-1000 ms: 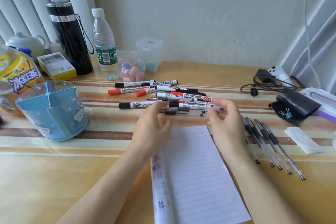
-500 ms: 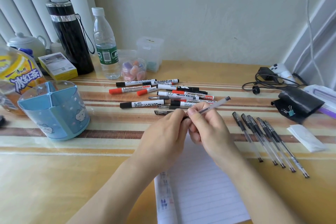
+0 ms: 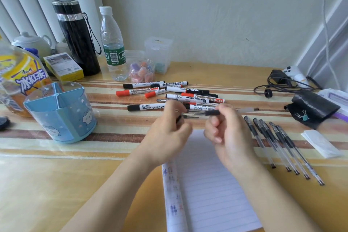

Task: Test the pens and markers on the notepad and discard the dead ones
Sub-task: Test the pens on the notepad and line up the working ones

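Observation:
Above the top of the lined notepad [image 3: 211, 190], my right hand [image 3: 228, 137] pinches a clear gel pen [image 3: 244, 109] with a black grip. The pen lies nearly level, its back end pointing right. My left hand [image 3: 168, 133] is a short way to the left, its fingers curled round a small dark piece [image 3: 178, 118] that looks like the pen's cap. Behind my hands lies a pile of whiteboard markers [image 3: 150, 92] with black and red caps. Several more gel pens [image 3: 278, 145] lie in a row right of the notepad.
A blue divided pen holder [image 3: 60, 113] stands at the left. Behind it are a drink bottle [image 3: 24, 79], a black flask [image 3: 77, 39], a water bottle [image 3: 113, 43] and small plastic tubs [image 3: 158, 52]. A black pouch [image 3: 312, 109], cables [image 3: 278, 83] and a folded tissue [image 3: 320, 145] lie at the right.
My hands were together on the pen; now they have pulled apart, the left taking the dark piece with it. The pen has dropped from a slant to nearly level.

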